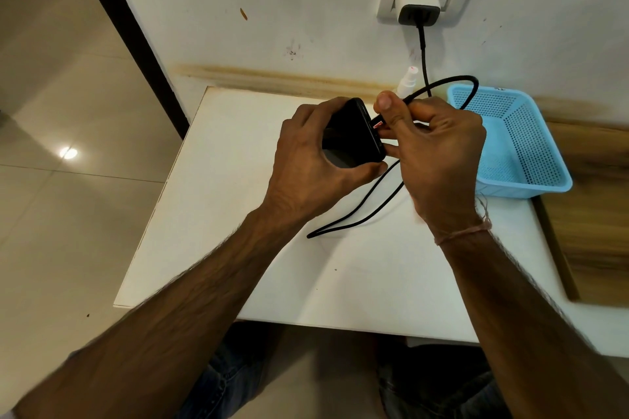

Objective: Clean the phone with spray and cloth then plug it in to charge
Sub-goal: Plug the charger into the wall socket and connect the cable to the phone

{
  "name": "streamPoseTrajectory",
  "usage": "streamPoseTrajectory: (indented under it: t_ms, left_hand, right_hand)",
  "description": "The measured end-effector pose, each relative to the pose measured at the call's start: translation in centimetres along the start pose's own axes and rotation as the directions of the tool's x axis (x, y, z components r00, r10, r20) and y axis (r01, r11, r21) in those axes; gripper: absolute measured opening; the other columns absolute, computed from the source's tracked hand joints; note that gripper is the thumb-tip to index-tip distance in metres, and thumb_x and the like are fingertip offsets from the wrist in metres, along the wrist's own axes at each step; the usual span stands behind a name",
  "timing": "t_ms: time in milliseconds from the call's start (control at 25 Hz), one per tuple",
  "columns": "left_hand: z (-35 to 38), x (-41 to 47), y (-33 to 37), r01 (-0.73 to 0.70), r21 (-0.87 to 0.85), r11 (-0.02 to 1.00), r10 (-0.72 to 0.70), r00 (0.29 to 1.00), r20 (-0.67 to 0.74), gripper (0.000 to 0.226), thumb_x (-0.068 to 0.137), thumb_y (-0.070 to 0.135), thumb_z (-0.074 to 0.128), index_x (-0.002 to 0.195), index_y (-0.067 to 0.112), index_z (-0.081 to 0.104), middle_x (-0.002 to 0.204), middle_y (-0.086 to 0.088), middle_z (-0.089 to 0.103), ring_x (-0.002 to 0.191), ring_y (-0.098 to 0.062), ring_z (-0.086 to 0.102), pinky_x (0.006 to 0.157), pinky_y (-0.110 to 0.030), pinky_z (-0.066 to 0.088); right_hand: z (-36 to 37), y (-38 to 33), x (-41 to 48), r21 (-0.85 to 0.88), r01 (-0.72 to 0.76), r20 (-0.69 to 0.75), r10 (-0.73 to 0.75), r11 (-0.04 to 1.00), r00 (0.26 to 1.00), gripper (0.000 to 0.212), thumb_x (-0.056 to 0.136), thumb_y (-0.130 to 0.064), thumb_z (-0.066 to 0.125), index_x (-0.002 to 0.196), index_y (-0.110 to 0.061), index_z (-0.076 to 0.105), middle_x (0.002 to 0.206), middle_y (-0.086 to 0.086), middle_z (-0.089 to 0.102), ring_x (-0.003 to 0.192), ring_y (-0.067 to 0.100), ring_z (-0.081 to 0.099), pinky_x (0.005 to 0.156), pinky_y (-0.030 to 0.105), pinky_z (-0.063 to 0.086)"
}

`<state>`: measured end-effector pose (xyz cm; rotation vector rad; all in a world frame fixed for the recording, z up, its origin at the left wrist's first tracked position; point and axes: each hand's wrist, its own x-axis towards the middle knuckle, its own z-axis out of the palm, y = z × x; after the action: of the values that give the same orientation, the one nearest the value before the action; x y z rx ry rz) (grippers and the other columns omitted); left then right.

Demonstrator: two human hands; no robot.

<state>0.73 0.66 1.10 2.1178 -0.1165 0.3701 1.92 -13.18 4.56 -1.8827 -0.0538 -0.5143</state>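
Head view, I log: left hand [306, 153] grips phone [354, 133], long axis pointing right; right hand [439, 153] pinches cable plug [377, 122] at that end.

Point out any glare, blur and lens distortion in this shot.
Head view: a glare spot on the floor tile; the right hand looks slightly motion-blurred, the left hand and phone sharper; the wide-angle lens slants the dark door frame; only soft shadows fall on the table.
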Motion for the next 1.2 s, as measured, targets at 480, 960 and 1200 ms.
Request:
streamPoseTrajectory:
  t_ms: [480, 960, 1200]
  left_hand:
    - [0.0, 0.3, -0.1, -0.015, 0.065, 0.998, 0.012, 0.999, 0.048, 0.089, 0.066, 0.05, 0.089, 0.144, 0.025, 0.053, 0.13, -0.002, 0.06, 0.123, -0.021, 0.053, 0.099, -0.036, 0.051]
    - [-1.3, 0.3, -4.4, -0.054, 0.272, 0.961, -0.048, 0.933, 0.356, 0.099, 0.063, 0.045, 0.092, 0.148, 0.025, 0.045, 0.141, 0.0, 0.053, 0.127, -0.023, 0.048, 0.106, -0.042, 0.044]
    - [-3.9, 2.2, -7.5, -0.175, 0.403, 0.898, -0.072, 0.846, 0.528, 0.086, 0.062, 0.052, 0.086, 0.137, 0.029, 0.05, 0.128, 0.003, 0.058, 0.116, -0.022, 0.05, 0.097, -0.044, 0.05]
  right_hand:
    - [0.0, 0.7, 0.1, 0.036, -0.085, 0.0, 0.085, 0.996, 0.996, 0.028, 0.085, -0.044, 0.068, 0.09, -0.017, 0.075, 0.083, 0.004, 0.074, 0.08, 0.024, 0.072, 0.073, 0.046, 0.059]
    - [-1.7, 2.9, -1.8, 0.279, -0.53, 0.255, 0.47, 0.801, 0.845, 0.007, 0.089, -0.005, 0.065, 0.094, -0.009, 0.069, 0.088, 0.01, 0.074, 0.087, 0.028, 0.073, 0.067, 0.036, 0.06]
    - [-1.5, 2.6, -3.5, 0.019, -0.743, 0.374, 0.684, 0.669, 0.626, 0.036, 0.089, -0.031, 0.068, 0.096, 0.004, 0.068, 0.086, 0.019, 0.073, 0.074, 0.031, 0.074, 0.066, 0.039, 0.062]
